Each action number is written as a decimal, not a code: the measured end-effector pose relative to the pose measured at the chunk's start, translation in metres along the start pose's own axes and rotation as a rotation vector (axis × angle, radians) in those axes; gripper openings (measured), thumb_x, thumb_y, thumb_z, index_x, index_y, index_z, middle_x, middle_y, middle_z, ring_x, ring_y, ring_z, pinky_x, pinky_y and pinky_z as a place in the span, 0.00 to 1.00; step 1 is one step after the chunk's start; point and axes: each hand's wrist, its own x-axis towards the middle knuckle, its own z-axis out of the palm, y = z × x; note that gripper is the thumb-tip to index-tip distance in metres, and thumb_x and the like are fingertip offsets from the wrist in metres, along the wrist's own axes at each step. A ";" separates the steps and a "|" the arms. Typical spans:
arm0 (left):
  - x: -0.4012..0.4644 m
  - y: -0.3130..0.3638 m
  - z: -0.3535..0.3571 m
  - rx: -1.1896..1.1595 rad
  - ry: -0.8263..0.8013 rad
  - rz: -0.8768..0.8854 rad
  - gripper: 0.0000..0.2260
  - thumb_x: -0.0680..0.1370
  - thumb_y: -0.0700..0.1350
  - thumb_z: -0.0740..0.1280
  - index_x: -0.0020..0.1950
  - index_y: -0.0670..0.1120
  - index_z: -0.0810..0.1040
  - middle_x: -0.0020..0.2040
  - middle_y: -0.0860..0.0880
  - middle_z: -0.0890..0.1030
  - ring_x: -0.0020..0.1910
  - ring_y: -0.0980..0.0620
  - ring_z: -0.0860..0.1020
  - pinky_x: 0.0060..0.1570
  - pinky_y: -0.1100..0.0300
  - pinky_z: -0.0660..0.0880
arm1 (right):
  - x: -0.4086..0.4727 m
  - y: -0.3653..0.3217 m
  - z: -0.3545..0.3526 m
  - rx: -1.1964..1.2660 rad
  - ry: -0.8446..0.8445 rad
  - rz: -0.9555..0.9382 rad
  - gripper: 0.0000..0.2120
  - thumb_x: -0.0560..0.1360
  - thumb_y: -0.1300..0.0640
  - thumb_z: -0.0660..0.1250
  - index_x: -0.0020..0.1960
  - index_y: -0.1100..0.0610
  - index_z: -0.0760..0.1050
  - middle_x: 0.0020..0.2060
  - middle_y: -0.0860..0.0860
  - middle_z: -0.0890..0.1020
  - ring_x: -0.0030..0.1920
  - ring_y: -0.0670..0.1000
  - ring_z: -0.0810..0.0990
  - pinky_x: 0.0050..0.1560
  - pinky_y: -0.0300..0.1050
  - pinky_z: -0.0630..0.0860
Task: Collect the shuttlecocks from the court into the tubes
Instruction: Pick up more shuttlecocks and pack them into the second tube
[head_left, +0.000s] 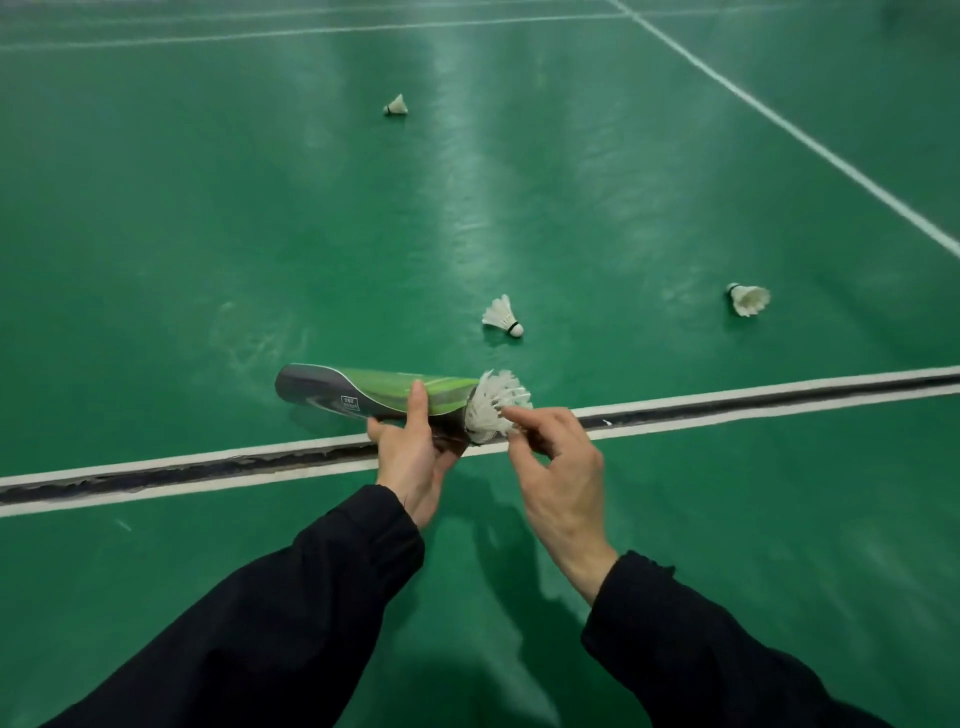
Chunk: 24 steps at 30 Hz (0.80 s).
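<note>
— Where are we in the job?

— Loading, I'd say. My left hand (410, 457) is wrapped round the green and grey tube (374, 393), holding it nearly level above the court line (727, 402), open end to the right. A shuttlecock (496, 405) sits in that mouth, feathers sticking out. My right hand (558, 478) is at the skirt, thumb and forefinger touching the feathers, the other fingers loosely curled; I judge it a light pinch, though I can't be sure it is gripping rather than just pushing.

— So what does the next move need?

— Most likely a straight push along the tube's axis, gentle, so the feathers fold in without crumpling. Then on to the loose ones.

— How many are left on the floor?

— Three in view on the green floor (208, 234). The nearest shuttlecock (503, 316) lies on its side just beyond the tube. Another (749, 300) lies farther right, and a third (396, 106) well off at the far side.

— Any brand on the tube?

— There is a small pale label (350, 402) on the grey part beside my left thumb, with marks on it, but it's too small to read. No other writing I can make out.
</note>
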 end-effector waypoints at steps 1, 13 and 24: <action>-0.006 -0.002 0.006 -0.008 -0.016 0.004 0.38 0.83 0.54 0.66 0.82 0.51 0.44 0.66 0.38 0.79 0.56 0.43 0.84 0.44 0.51 0.84 | -0.001 -0.001 0.000 -0.032 -0.052 -0.031 0.12 0.78 0.65 0.69 0.59 0.55 0.84 0.50 0.45 0.81 0.51 0.42 0.81 0.55 0.38 0.79; -0.048 -0.012 0.027 0.068 -0.132 0.066 0.32 0.82 0.53 0.66 0.81 0.56 0.52 0.60 0.45 0.83 0.41 0.52 0.87 0.35 0.59 0.82 | 0.013 -0.031 -0.029 -0.057 -0.711 0.274 0.20 0.76 0.61 0.62 0.67 0.52 0.73 0.57 0.53 0.81 0.44 0.55 0.85 0.39 0.55 0.85; -0.051 -0.008 0.021 0.021 -0.144 0.068 0.32 0.82 0.52 0.67 0.81 0.56 0.53 0.63 0.42 0.82 0.46 0.49 0.86 0.36 0.57 0.83 | 0.002 -0.037 -0.034 -0.042 -0.624 0.215 0.15 0.76 0.64 0.59 0.59 0.53 0.76 0.39 0.51 0.84 0.28 0.52 0.84 0.34 0.58 0.84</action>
